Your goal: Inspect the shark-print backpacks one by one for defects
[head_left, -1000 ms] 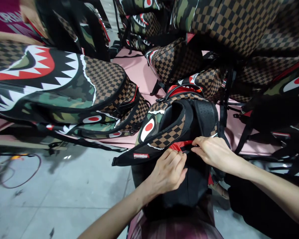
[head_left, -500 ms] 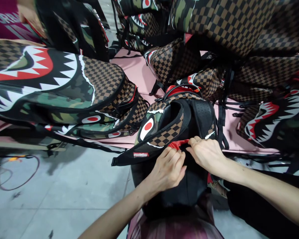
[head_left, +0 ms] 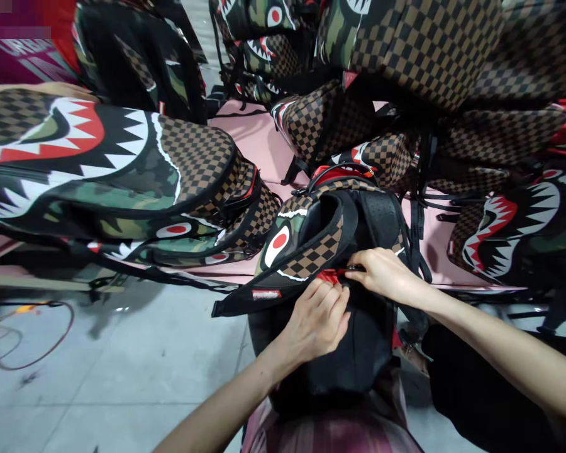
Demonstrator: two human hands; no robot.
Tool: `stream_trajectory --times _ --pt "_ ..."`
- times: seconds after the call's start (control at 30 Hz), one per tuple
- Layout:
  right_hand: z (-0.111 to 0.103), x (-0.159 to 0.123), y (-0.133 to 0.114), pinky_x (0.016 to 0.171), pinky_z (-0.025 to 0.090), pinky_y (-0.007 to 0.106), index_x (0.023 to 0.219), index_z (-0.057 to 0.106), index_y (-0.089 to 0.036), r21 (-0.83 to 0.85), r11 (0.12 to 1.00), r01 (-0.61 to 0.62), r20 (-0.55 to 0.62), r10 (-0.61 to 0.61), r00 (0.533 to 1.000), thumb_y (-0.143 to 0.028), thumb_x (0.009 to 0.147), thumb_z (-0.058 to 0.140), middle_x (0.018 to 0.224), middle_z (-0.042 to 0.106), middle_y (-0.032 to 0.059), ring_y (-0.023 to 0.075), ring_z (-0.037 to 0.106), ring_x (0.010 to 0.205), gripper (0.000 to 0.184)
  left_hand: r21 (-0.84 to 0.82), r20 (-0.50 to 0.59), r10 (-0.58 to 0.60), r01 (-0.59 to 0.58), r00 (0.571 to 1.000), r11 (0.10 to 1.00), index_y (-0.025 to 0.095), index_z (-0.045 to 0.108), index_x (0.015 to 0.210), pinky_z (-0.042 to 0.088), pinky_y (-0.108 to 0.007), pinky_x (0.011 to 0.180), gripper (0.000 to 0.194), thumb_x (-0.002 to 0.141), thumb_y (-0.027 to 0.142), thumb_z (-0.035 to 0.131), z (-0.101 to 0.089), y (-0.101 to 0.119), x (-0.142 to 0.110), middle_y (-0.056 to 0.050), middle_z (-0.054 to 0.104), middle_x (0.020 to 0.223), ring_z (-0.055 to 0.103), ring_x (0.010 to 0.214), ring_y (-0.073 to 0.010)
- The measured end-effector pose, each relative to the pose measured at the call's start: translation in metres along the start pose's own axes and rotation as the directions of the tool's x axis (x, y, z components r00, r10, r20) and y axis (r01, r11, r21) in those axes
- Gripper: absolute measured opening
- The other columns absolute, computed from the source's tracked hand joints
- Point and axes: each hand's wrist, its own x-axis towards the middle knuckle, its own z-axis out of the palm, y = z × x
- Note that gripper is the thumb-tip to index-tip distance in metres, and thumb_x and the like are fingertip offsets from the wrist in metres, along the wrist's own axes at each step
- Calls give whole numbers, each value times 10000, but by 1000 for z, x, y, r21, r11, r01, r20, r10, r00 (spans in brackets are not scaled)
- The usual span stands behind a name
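Observation:
A black-backed backpack (head_left: 311, 340) with checkered and camouflage shoulder straps leans upright between my lap and the pink table edge. A short red-lined opening (head_left: 330, 275) shows across its back panel. My left hand (head_left: 318, 318) is closed on the fabric at the lower edge of this opening, fingers curled in. Just right of it, my right hand (head_left: 382, 277) pinches at the end of the opening, on what looks like a zipper pull, mostly covered by the fingers. A shoulder strap (head_left: 314, 255) with a red eye print lies above my left hand.
Shark-mouth backpacks (head_left: 108, 163) lie on the pink table (head_left: 264, 138) at left. Several more checkered backpacks (head_left: 434, 50) are piled at the back and right. Another person's arm (head_left: 42, 90) reaches in at upper left. A cable (head_left: 68, 333) lies on the floor.
My right hand has moved slightly left along the opening, and less red lining shows. My left hand stays in place. The other person's hand at upper left has moved lower.

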Motion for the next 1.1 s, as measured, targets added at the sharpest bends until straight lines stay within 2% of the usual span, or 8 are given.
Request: stream_trajectory --times 0.2,0.33,0.47,0.6,0.73,0.87,1.0,1.1 --pt "17 22 -14 699 454 286 987 657 -170 -117 991 59 209 -33 977 -250 845 521 1009 676 122 262 645 920 212 24 4 38 -38 999 999 49 548 1094 470 -422 864 321 790 148 577 -1 -4 -1 -135 617 994 552 920 -237" --pt "21 20 3 651 418 275 917 587 -142 10 1000 13 -92 -12 996 -196 861 444 911 659 111 225 637 802 163 -3 -17 42 -42 999 999 72 539 1104 469 -415 853 328 777 83 571 1 -16 2 -123 624 991 558 913 -225" --pt "19 5 42 622 378 262 809 481 -188 406 914 -2 -454 204 867 -318 906 373 755 585 26 172 559 702 195 -42 -23 22 -23 999 999 100 523 1113 480 -391 790 318 797 67 535 5 -27 6 -105 633 952 565 878 -205" --pt "32 -13 84 572 354 264 737 430 -214 656 755 19 -474 391 789 -427 867 415 654 478 -17 152 456 605 250 -76 4 -32 32 999 997 131 553 1047 465 -359 758 222 838 96 488 7 -33 14 -75 643 905 564 840 -186" --pt "54 -27 109 515 308 252 674 410 -210 785 619 36 -406 468 785 -463 855 450 588 395 -37 125 378 540 314 37 126 -140 137 982 990 141 603 1010 426 -340 714 181 880 221 506 16 -53 36 -65 640 850 562 791 -190" --pt "79 -40 120 501 300 242 655 395 -202 850 525 52 -344 476 809 -494 875 452 563 397 -42 110 370 520 370 164 383 -290 244 877 956 147 664 878 403 -373 744 253 908 317 478 52 -105 72 -86 631 848 566 839 -230" --pt "102 -60 128 508 331 235 702 478 -181 875 484 -6 -297 548 782 -497 877 471 591 450 -29 105 414 526 361 110 403 -461 458 791 882 132 626 1030 398 -407 874 234 900 293 515 109 -156 101 -100 619 1011 543 995 -239" --pt "114 -82 130 513 356 232 905 584 -154 903 429 -29 -278 636 720 -474 858 511 639 495 -18 108 437 543 332 72 407 -469 485 784 872 60 529 1183 389 -433 923 373 923 319 464 133 -167 109 -134 560 1127 500 1080 -259"
